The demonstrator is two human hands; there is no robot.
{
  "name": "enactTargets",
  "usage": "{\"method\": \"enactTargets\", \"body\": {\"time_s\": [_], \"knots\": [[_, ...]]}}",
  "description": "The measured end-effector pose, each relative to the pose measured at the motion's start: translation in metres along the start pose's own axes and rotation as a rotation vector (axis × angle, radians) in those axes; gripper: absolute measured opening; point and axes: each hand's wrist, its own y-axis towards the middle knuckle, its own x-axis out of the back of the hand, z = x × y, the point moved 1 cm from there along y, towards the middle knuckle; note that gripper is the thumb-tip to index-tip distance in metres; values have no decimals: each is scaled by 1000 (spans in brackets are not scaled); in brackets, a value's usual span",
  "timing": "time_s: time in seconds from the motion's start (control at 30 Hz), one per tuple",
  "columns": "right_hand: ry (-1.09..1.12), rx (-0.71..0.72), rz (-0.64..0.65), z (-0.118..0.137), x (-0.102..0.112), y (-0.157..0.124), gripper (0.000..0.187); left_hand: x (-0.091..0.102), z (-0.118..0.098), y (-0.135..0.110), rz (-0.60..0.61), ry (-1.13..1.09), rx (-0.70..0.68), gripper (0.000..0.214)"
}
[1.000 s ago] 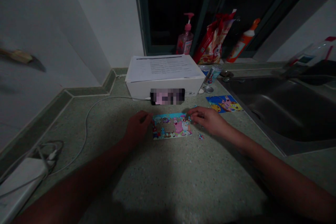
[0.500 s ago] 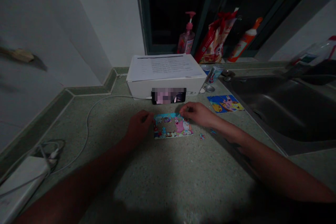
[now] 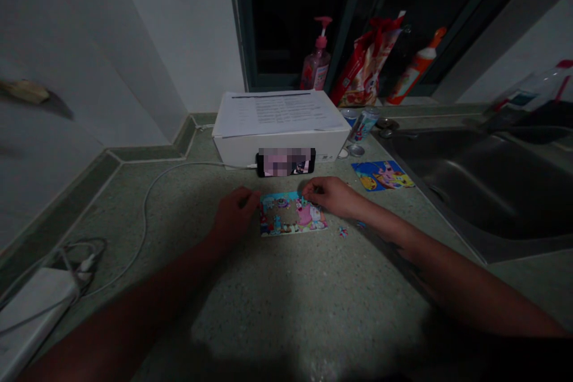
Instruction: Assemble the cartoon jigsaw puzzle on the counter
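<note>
Colourful cardboard jigsaw puzzle [image 3: 293,215] | lower centre of frame | light, thin, fragile: hold by edges | left hand [image 3: 235,218], right hand [image 3: 330,196] apart at its edges, grip unclear

Steel sink [image 3: 483,191] right; white box [image 3: 282,148] under papers [image 3: 278,112]; pink pump bottle [image 3: 316,67], probably soap, behind.

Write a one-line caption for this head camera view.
Left hand and right hand touch a jigsaw puzzle on a speckled counter.

The phone [image 3: 285,162] at the back of the bench [image 3: 277,292] was pixelated over, the text on the printed sheet [image 3: 277,110] was too small to read, and the loose jigsaw pieces [image 3: 342,231] were too tiny to make out. The picture's lower left edge cut off the white charger block [image 3: 31,316].
</note>
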Motion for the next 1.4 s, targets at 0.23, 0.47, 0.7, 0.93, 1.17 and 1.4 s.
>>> {"method": "enactTargets", "body": {"time_s": [0.23, 0.47, 0.7, 0.93, 1.17, 1.4], "knots": [[-45, 15, 9, -1, 0, 0, 17, 1, 0, -1, 12, 4, -6, 36], [-100, 15, -1, 1, -1, -1, 18, 0, 0, 0, 15, -5, 2, 37], [-160, 20, -16, 7, -1, -3, 17, 0, -2, -1, 0, -6, 11, 37], [-147, 22, 6, 7, 0, -4, 18, 0, 0, -1, -5, -3, 2, 36], [-188, 40, 2, 7, 1, -3, 19, 0, 1, -1, 8, -19, -16, 38], [-231, 36, 10, 8, 0, -3, 18, 0, 0, 0, 18, -1, -4, 38]]}}
